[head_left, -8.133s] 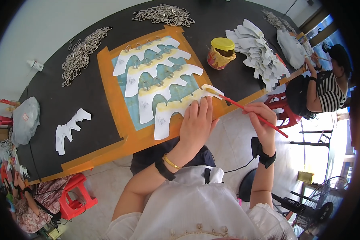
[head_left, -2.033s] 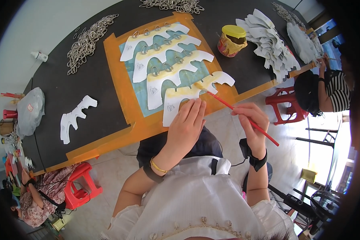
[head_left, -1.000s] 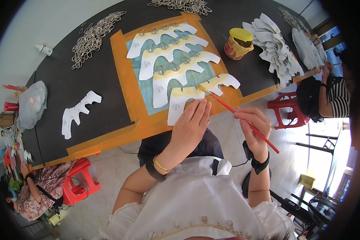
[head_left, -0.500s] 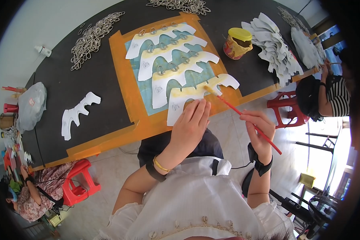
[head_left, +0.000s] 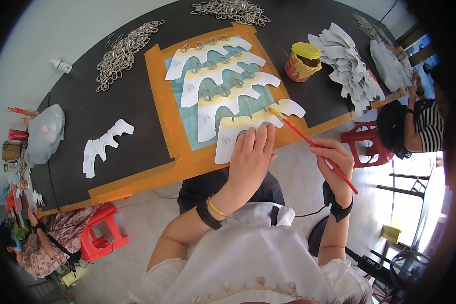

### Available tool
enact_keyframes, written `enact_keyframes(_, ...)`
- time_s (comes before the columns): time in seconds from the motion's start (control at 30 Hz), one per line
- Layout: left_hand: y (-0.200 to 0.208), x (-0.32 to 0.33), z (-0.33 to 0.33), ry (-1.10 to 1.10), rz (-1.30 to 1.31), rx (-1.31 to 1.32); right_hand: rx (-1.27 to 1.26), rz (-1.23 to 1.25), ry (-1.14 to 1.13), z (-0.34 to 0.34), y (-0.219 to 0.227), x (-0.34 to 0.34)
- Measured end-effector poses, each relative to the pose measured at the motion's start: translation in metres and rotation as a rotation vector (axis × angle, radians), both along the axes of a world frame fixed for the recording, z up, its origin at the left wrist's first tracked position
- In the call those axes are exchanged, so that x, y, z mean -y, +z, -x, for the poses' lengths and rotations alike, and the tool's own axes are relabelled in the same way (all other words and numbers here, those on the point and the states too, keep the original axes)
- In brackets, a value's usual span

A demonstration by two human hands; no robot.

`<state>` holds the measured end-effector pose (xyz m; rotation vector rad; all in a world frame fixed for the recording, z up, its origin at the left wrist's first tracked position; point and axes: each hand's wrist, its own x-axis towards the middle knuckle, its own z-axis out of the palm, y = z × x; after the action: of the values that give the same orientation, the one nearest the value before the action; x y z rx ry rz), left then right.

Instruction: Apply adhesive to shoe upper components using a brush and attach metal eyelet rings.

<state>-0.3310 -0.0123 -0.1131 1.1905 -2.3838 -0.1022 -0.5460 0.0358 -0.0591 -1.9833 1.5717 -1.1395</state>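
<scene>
My left hand (head_left: 251, 162) lies flat, fingers stretched, on the nearest white scalloped cut piece (head_left: 227, 143) at the front edge of the work mat. In my right hand (head_left: 336, 164) is a thin red-handled brush (head_left: 305, 135), its bristle tip touching the piece's upper edge, which has a yellowish coating. Beyond it lie three similar white pieces in rows: a near one (head_left: 206, 121), a middle one (head_left: 190, 91) and a far one (head_left: 175, 67). Oval metal rings (head_left: 224, 91) sit along their coated upper edges.
An open tub (head_left: 298, 71) with a yellow rim stands right of the blue mat (head_left: 187, 133), beside stacked white pieces (head_left: 352, 76). Metal rings (head_left: 124, 55) are heaped at back left. Another white piece (head_left: 93, 152) lies left. Co-workers sit at both sides near red stools (head_left: 106, 230).
The whole view has shifted slightly. The brush tip has moved a little to the right along the nearest piece's upper edge. My left hand stays on the piece.
</scene>
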Motion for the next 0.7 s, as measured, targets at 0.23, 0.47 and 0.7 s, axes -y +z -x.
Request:
enact_keyframes(0.23, 0.002, 0.001, 0.002, 0.009, 0.003, 0.042, 0.030, -0.033, 0.018, 0.002, 0.004, -0.001)
enact_keyframes(0.47, -0.004, 0.000, 0.004, 0.039, 0.073, 0.077, 0.067, -0.069, 0.025, 0.007, 0.014, 0.002)
enact_keyframes(0.7, -0.005, 0.004, 0.005, 0.036, 0.093, 0.062, 0.012, -0.068, 0.045, 0.017, 0.019, 0.012)
